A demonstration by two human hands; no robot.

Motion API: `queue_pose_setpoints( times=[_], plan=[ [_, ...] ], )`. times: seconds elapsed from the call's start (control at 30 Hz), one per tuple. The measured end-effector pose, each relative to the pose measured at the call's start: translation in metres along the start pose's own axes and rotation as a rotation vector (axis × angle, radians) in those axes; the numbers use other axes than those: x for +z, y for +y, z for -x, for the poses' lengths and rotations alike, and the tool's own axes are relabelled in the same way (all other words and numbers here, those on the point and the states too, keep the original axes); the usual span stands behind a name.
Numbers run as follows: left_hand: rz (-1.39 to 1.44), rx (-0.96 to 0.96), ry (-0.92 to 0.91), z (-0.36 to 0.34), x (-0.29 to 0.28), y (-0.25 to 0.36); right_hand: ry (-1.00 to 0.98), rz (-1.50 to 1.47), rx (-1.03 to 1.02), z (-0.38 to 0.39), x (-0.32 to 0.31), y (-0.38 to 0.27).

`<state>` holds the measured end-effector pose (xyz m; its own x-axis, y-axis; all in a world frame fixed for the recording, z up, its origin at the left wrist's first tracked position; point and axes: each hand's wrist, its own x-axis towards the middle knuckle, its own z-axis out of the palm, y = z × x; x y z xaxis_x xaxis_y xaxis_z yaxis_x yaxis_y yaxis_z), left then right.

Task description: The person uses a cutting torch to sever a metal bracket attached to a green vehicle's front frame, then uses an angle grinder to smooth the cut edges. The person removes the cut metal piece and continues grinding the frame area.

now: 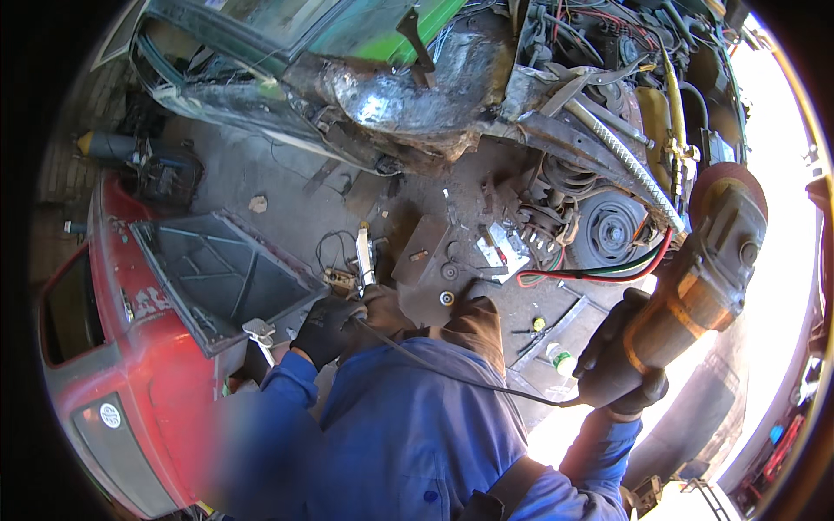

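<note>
My right hand (627, 386), in a dark glove, is wrapped round the rear body of an angle grinder (695, 300) at the right. Its worn orange-and-grey housing points up and away, and a reddish-brown disc (734, 187) sits at the far end, apart from the car. My left hand (327, 333), in a black glove, is closed by my left thigh. Out of it runs the grinder's dark power cord (452, 375), which sags across my blue work coat (408, 417) to the tool's rear end. The left fingertips are partly hidden.
Ahead stands a stripped car body (391, 95) with bare metal and an exposed engine bay. A wheel (605, 227), red-and-green hoses (599, 276) and scattered tools lie on the floor. At left are a dark framed panel (230, 278) and a red vehicle part (165, 356).
</note>
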<state>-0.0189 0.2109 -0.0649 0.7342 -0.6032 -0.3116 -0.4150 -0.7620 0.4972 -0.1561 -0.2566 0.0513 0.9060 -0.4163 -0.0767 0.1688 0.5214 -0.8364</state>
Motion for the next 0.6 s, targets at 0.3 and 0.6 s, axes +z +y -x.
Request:
queue_pose_setpoints(
  times=[0.3, 0.6],
  plan=[
    [0.07, 0.195, -0.488, -0.098, -0.045, 0.028, 0.227, 0.516, 0.164, 0.017, 0.04, -0.006],
    [1.183, 0.358, -0.853, -0.176, -0.094, 0.056, 0.354, 0.347, 0.333, -0.002, 0.179, 0.071]
  ],
)
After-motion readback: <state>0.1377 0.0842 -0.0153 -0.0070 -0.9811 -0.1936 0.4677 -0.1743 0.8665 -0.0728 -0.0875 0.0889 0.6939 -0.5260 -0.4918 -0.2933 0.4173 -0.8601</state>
